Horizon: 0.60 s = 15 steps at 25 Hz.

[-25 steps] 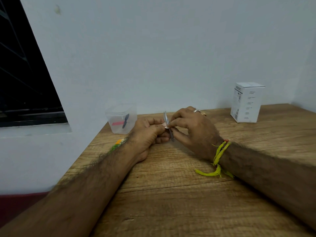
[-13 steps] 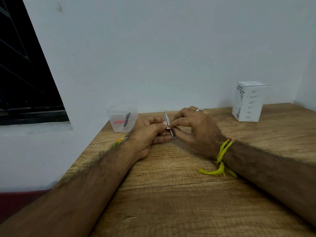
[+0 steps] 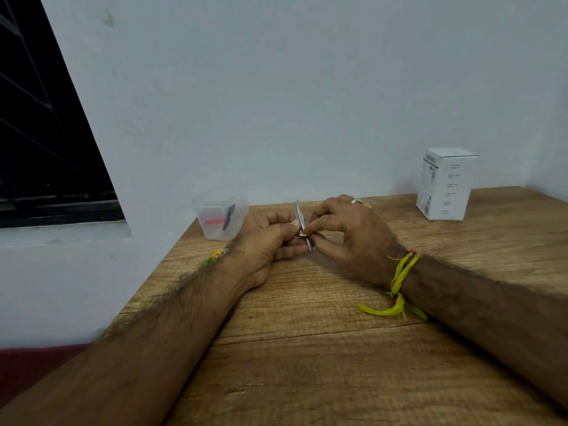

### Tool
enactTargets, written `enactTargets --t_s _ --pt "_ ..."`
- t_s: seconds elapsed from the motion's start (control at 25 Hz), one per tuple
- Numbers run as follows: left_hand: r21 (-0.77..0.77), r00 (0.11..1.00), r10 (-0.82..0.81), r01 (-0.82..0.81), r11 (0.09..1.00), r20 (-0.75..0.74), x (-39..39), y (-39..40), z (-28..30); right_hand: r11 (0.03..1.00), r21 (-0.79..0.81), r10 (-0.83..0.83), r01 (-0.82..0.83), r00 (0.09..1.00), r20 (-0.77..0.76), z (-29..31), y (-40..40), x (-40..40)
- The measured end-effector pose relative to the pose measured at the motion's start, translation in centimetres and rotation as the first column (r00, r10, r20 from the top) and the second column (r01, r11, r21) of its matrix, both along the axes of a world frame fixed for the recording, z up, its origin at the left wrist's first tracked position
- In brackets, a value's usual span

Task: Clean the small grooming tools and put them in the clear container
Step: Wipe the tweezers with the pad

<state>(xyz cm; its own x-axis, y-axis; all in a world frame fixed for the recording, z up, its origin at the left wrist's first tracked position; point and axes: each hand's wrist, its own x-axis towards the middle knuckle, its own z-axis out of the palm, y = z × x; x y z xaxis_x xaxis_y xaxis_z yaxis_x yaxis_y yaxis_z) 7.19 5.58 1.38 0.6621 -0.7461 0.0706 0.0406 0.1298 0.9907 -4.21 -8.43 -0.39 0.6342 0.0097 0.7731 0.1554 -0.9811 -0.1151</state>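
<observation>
Slim metal grooming tool [image 3: 302, 224] held upright between both hands, above the wooden table [image 3: 307, 348]. Left hand [image 3: 267, 241] curls around its lower part; right hand [image 3: 347, 233] pinches mid-shaft, likely wiping. Against a second ago, grip and pose barely changed, so cleaning seems ongoing. Clear container [image 3: 220, 212] near left, by the table's back-left edge, holding a pink [image 3: 213, 222] and a dark item [image 3: 229, 216]. White box [image 3: 445, 184] well apart right; open tabletop between.

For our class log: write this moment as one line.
left hand: grips metal tool | right hand: pinches it | clear container: two tools inside
</observation>
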Motion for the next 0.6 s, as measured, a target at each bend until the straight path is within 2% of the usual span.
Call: enactTargets --t_s 0.32,0.6 --pt "0.000 1.000 0.004 -0.004 1.000 -0.002 0.04 -0.08 -0.05 0.999 -0.032 0.025 -0.026 0.998 -0.049 0.20 0.09 -0.32" --pt "-0.013 1.000 0.008 -0.008 1.000 -0.013 -0.03 -0.12 -0.10 0.998 -0.049 0.023 -0.024 0.999 -0.030 0.19 0.14 -0.40"
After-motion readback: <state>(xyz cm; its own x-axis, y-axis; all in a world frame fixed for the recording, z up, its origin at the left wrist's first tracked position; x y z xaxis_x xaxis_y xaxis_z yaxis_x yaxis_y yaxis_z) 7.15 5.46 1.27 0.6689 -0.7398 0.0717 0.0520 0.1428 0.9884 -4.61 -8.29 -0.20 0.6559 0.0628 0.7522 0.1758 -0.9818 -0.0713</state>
